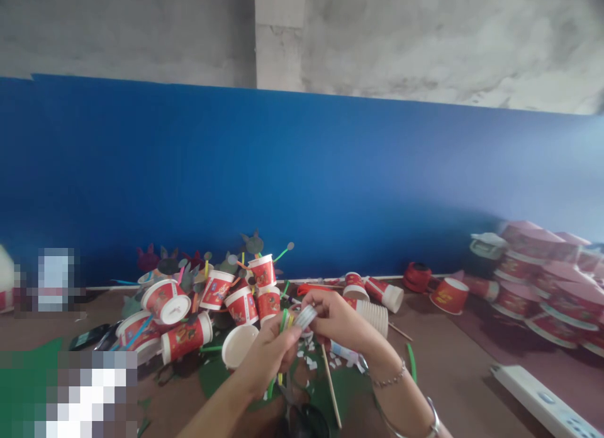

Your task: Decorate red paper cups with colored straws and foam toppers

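Note:
My left hand (pixel 274 347) is closed around thin green and yellow strips (pixel 285 321), whose ends poke out below its fingers. My right hand (pixel 333 318) meets it, its fingers pinched at a small whitish ringed piece (pixel 306 317) that looks like a roll of tape. The left thumb also touches this piece. Just left of my left hand, a white-rimmed paper cup (pixel 240 346) shows its pale inside. Below the hands are black-handled scissors (pixel 306 419), a thin wooden stick (pixel 331 387) and white paper scraps (pixel 311 362) on green sheet material (pixel 349 394).
Red printed paper cups (pixel 187 337) with coloured strips and animal-head cutouts (pixel 253 243) pile up at left. A nested cup stack (pixel 375 318) lies behind my right wrist. Pink-topped red tubs (pixel 514 299) and a white power strip (pixel 542 397) are at right. A blue panel (pixel 302 174) stands behind.

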Motion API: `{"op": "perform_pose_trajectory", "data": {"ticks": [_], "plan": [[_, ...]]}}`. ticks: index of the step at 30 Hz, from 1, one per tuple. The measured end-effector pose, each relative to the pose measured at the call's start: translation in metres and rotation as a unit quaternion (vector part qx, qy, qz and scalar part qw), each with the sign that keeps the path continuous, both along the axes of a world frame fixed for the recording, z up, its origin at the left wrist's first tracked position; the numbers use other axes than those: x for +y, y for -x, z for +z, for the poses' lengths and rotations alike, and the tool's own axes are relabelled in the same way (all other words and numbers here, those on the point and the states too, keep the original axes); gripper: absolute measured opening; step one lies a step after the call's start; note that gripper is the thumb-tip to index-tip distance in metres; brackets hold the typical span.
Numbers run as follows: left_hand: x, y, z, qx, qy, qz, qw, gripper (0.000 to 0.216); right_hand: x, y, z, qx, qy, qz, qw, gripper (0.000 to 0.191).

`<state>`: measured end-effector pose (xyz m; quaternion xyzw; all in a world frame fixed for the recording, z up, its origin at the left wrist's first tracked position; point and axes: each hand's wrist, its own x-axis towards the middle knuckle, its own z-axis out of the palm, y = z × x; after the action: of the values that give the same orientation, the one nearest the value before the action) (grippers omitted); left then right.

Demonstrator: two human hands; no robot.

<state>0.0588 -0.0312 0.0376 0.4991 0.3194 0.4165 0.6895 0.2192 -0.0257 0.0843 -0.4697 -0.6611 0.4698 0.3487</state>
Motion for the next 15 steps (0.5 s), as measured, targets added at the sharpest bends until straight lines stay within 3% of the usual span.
{"op": "perform_pose_trajectory", "data": {"ticks": [7, 15], "plan": [[0.002, -0.002, 0.003, 0.019, 0.011, 0.018, 1.0, 0.04, 0.002, -0.002, -0.007, -0.062, -0.077, -0.023, 0.995, 0.015], [0.001, -0.003, 0.004, 0.037, 0.004, 0.037, 0.999, 0.04, 0.004, -0.002, -0.012, -0.098, -0.102, -0.023, 0.99, 0.019]]}}
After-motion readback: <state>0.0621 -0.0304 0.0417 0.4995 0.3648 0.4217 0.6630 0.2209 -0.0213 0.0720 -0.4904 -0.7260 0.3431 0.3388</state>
